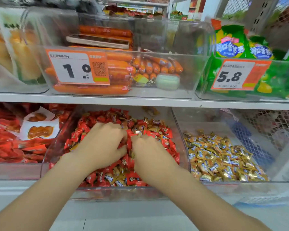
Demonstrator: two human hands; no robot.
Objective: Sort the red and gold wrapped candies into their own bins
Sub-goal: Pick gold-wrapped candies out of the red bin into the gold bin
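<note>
The red bin holds red candies mixed with gold strays; the gold bin sits at its 3 o'clock. Left grip and right grip dig into the pile mid-bin, fingers curled; whether either has hold of a candy I cannot tell. Picking strays seems under way. Next: pinch those at 6 o'clock, carry to 3 o'clock.

Bright even light, motion blur throughout, wide-angle bowing at edges
</note>
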